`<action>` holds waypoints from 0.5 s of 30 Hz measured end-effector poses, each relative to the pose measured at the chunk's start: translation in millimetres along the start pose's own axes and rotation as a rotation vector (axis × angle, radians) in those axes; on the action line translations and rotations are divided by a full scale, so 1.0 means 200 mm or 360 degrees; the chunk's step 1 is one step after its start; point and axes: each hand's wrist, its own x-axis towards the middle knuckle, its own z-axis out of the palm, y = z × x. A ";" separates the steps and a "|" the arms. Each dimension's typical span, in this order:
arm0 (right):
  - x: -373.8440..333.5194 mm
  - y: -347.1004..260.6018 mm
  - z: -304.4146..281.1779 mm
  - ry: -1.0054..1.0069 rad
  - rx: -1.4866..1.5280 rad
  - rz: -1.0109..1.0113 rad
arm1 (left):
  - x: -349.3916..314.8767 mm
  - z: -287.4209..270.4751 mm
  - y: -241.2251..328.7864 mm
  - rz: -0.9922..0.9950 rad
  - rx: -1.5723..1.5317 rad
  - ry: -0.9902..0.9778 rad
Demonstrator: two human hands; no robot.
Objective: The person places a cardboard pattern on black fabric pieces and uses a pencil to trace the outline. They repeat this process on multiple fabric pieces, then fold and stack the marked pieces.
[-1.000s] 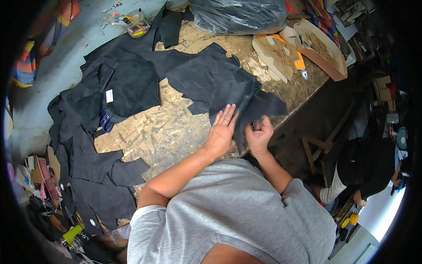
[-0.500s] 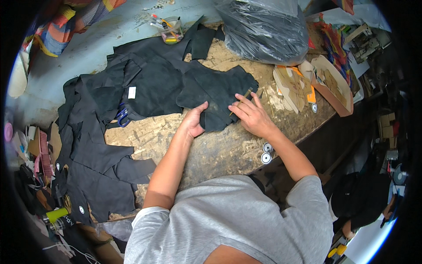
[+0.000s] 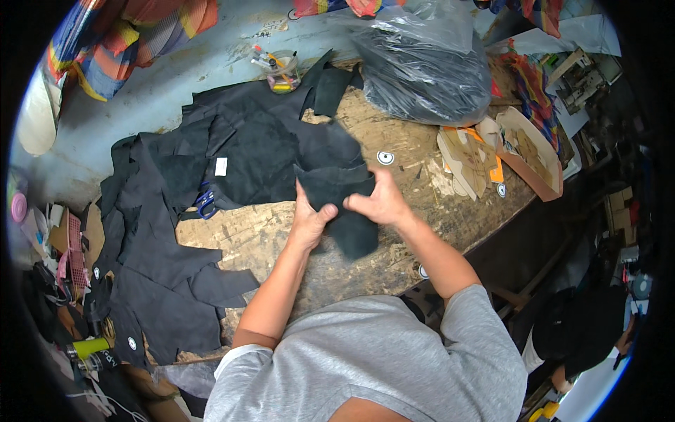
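Observation:
A piece of black leather or suede-like material (image 3: 334, 184) is held up and folded between my two hands, its lower part hanging blurred over the worn wooden table (image 3: 281, 225). My left hand (image 3: 306, 219) grips its left side, thumb on top. On the right side my right hand (image 3: 385, 200) pinches it, thumb pressed on the face and fingers behind. More black sheets (image 3: 253, 148) lie spread and overlapping to the left, with a small white label (image 3: 221, 167) on them. Scissors with blue handles (image 3: 206, 202) rest at their near edge.
A clear cup of pens (image 3: 284, 76) stands at the back. Right of it sits a big plastic bag (image 3: 425, 77) with dark contents. Cardboard templates (image 3: 465, 153) and an open cardboard box (image 3: 529, 155) lie at the right edge. A white disc (image 3: 385, 157) lies beyond my right hand.
The leather piece, flat on the table before, is now lifted and folded toward me. My right hand has moved left and gripped it; the thin stick it held no longer shows. A white disc is uncovered.

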 end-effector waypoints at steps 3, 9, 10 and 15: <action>-0.02 -0.02 0.05 0.0124 -0.0048 -0.0147 | 0.01 -0.01 0.01 -0.0254 -0.0094 -0.0107; -0.07 -0.01 0.05 0.0840 0.0109 -0.0103 | 0.03 0.07 0.04 -0.0172 -0.0096 -0.0034; -0.04 0.00 0.01 0.0985 0.0217 -0.0335 | 0.04 0.08 0.05 -0.0105 -0.0116 -0.0020; 0.04 0.05 -0.49 0.1061 0.0519 0.0662 | 0.05 0.05 0.05 -0.0268 0.0156 0.0350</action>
